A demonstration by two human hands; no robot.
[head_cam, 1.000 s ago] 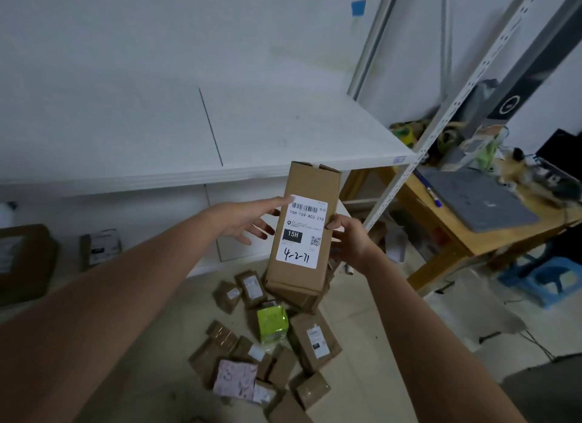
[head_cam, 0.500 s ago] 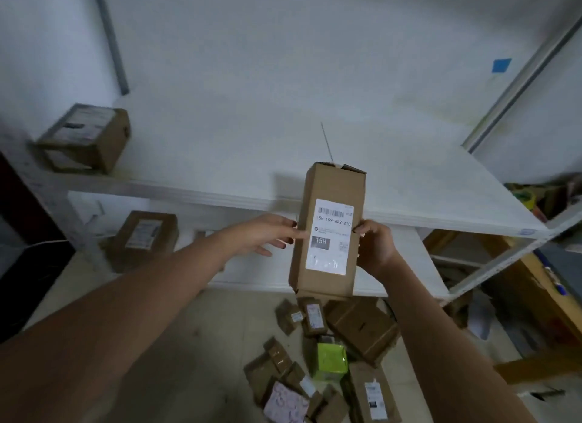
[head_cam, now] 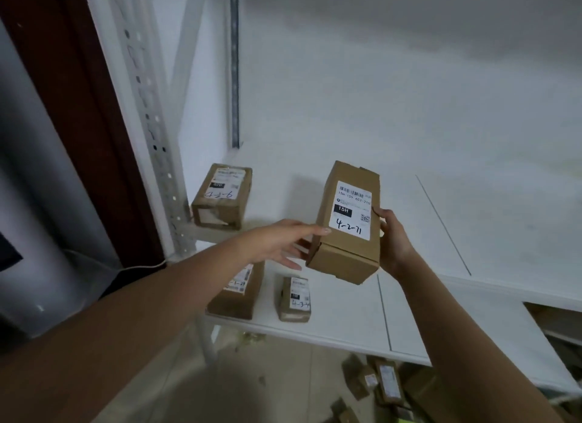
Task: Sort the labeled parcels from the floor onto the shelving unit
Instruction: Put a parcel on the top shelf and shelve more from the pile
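**While the parcel (head_cam: 346,224) hovers, centre frame**

As the right hand (head_cam: 393,243) grips its right edge, thumb on the label, the left hand (head_cam: 277,243) lies spread, fingertips touching its lower left side. Parcel overlaps the upper shelf (head_cam: 425,170) front edge.

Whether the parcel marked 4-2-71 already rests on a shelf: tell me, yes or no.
No: the right hand grips the parcel off the shelf, the left hand touching its side.
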